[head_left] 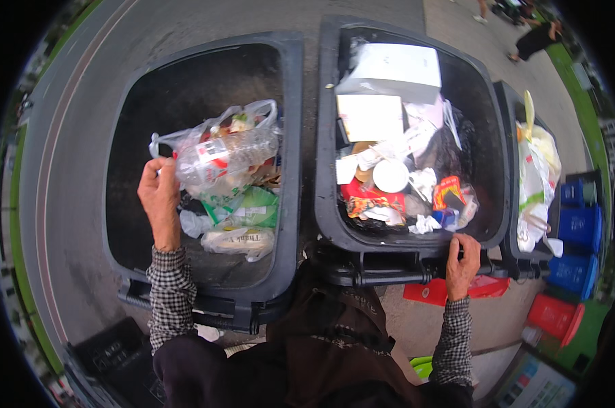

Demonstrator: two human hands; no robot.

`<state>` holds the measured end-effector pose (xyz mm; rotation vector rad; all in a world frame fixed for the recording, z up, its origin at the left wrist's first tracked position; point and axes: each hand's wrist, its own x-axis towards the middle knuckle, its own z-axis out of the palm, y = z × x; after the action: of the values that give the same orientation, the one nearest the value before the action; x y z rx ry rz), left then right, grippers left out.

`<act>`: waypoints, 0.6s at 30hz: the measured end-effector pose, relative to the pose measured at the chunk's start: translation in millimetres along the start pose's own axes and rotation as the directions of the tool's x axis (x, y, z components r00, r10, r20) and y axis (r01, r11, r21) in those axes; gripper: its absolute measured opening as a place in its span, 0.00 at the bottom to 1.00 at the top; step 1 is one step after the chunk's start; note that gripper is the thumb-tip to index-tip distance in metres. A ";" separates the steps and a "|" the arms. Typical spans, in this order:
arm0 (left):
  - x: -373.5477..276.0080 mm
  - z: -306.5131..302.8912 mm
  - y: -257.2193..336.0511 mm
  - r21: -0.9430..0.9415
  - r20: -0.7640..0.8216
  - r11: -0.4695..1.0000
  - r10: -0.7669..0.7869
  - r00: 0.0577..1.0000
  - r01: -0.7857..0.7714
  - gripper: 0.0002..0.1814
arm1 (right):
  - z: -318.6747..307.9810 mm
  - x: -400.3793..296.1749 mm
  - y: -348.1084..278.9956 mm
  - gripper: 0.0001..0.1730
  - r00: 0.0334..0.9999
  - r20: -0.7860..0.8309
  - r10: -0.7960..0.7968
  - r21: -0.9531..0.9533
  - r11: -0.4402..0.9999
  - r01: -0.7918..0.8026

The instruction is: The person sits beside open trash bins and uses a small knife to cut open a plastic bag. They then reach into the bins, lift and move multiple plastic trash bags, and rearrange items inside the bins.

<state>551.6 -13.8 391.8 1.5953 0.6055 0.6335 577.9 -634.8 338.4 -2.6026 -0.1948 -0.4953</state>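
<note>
My left hand [159, 191] grips a clear plastic bottle [228, 153] near its neck, over the open left wheelie bin [292, 168]. The bottle lies nearly sideways and bears a red and white label. Around it are a clear plastic bag [220, 122] of food waste, a green plastic bag [259, 206] and a white bag [238, 242] with print. At the front edge of the middle wheelie bin [327, 153], my right hand [463, 268] is curled on the rim. That bin contains a white box [396, 66], a round white lid [390, 176], red packaging [371, 201] and crumpled tissue [424, 224].
A third dark bin [511, 204] with bagged waste [534, 173] stands at the right. Blue bins [580, 229] and a red bin [554, 316] lie beyond. A black bin lid [111, 352] hangs at lower left. A person [537, 41] is on the pavement at upper right.
</note>
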 end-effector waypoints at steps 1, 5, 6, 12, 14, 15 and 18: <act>6.1 -3.1 -1.3 -0.015 0.003 1.000 0.026 1.000 -0.026 0.08 | -0.1 3.9 -6.5 0.04 1.000 -0.010 -0.010 -0.022 1.000 0.010; 7.3 15.4 22.4 -0.089 -0.021 0.996 0.005 1.000 -0.006 0.14 | -5.4 9.0 -5.8 0.05 0.998 -0.069 0.001 -0.011 1.000 -0.002; 14.1 13.3 19.5 -0.212 0.046 0.977 -0.002 0.999 0.012 0.12 | -4.8 8.0 0.2 0.06 0.997 -0.081 -0.013 -0.034 0.999 0.010; -64.7 141.1 107.0 -0.164 0.231 0.986 0.054 0.971 -0.016 0.17 | -1.8 -4.7 10.4 0.10 0.990 -0.141 -0.011 0.075 0.997 0.021; -94.4 186.8 127.2 -0.176 0.300 0.984 0.059 0.952 -0.006 0.18 | -0.9 -8.1 8.5 0.12 0.990 -0.144 -0.007 0.097 0.995 0.021; -115.6 210.7 139.9 -0.163 0.403 0.985 0.113 0.908 -0.050 0.17 | -0.4 -9.5 7.9 0.13 0.992 -0.129 -0.002 0.094 0.995 0.015; -184.0 292.3 162.1 -0.153 0.679 0.974 0.225 0.699 -0.165 0.16 | 10.0 -16.7 11.0 0.14 0.990 -0.142 0.000 0.075 0.997 0.011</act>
<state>630.4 -366.4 514.2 1.6800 -0.1619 0.1592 568.0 -640.3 319.1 -2.4826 -0.1702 -0.6598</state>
